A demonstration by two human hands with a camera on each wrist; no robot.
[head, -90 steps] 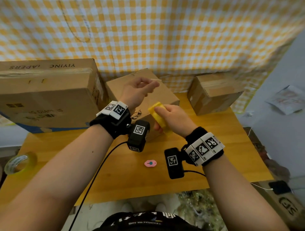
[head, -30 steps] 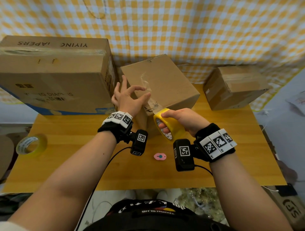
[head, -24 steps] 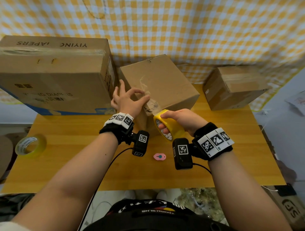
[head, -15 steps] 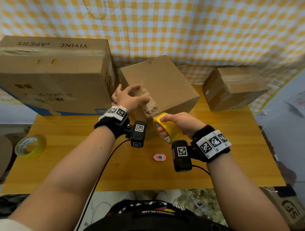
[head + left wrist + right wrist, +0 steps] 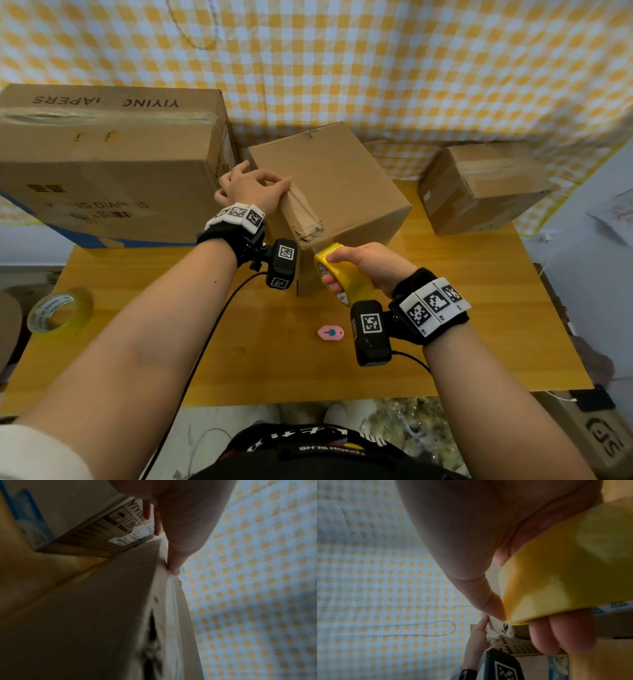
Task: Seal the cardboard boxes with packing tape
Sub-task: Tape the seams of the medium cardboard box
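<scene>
Left hand [image 5: 251, 187] flat on creased cardboard box [image 5: 342, 192]; right hand [image 5: 371, 265] clutching glossy yellow tape roll [image 5: 346, 287] (fingers through core)

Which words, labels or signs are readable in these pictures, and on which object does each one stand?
"YIYING" and "APERS", upside down: top of the large box.
"DIAP": its front, partly glared; the other marks there are unreadable.
"YIYING" with an umbrella sign: its side.
Print inside the spare tape roll: too small.
Wrist marker squares: patterns, no words.

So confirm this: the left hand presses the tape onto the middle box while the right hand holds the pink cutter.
Wrong on one point: the head view shows the right hand gripping the yellow tape roll; the pink cutter lies untouched on the table.
</scene>
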